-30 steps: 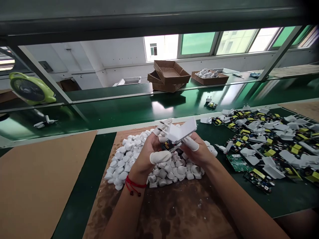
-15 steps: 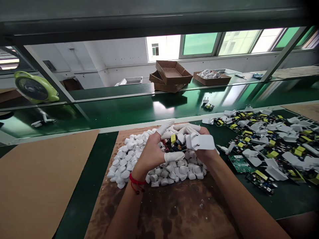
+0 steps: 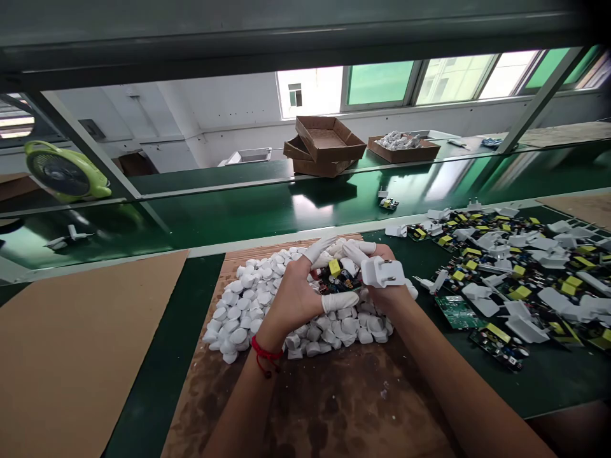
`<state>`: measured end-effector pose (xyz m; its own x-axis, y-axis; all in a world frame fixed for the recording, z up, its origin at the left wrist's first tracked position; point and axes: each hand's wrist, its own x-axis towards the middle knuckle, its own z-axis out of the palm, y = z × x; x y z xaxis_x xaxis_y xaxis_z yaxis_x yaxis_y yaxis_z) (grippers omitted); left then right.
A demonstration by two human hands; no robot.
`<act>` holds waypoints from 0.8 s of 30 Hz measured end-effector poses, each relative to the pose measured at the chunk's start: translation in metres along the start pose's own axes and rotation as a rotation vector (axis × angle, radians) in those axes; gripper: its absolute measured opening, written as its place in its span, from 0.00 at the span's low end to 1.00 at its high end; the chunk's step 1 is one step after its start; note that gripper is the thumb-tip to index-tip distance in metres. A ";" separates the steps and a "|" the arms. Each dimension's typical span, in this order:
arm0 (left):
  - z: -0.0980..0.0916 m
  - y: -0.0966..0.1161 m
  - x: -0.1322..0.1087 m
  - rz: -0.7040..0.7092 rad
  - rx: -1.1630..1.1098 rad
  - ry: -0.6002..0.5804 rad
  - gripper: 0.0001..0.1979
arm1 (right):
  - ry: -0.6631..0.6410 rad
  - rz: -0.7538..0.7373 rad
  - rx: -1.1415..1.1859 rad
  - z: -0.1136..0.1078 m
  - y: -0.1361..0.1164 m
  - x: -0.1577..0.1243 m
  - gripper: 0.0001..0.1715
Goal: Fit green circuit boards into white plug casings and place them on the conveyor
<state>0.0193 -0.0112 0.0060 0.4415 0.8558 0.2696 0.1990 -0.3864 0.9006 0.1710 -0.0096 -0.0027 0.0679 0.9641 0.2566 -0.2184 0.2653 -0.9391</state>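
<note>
Left hand grips one circuit board; right hand clasps one white plug shell (above heaped caps).

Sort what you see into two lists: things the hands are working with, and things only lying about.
In hand:
left hand
right hand
circuit board
white plug housing
heap of white caps

Lying about:
green fan
cardboard trays
cardboard sheet
loose boards and housings

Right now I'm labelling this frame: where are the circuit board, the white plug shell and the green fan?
circuit board [image 3: 334,275], head view, yellow part.
white plug shell [image 3: 383,272], head view, flat face.
green fan [image 3: 64,172], head view, grille.
</note>
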 end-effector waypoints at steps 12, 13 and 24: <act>-0.008 -0.003 0.000 -0.048 -0.400 0.028 0.50 | -0.062 -0.008 0.051 -0.007 0.008 -0.008 0.14; -0.008 -0.002 0.000 -0.033 -0.453 0.025 0.50 | -0.096 -0.005 0.057 -0.007 0.009 -0.009 0.14; -0.004 0.001 -0.005 -0.088 -0.725 -0.276 0.50 | -0.236 0.108 0.244 -0.008 0.006 -0.017 0.24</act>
<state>0.0140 -0.0146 0.0068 0.6715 0.7193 0.1779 -0.3360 0.0817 0.9383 0.1763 -0.0246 -0.0148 -0.1894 0.9543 0.2311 -0.4398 0.1279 -0.8889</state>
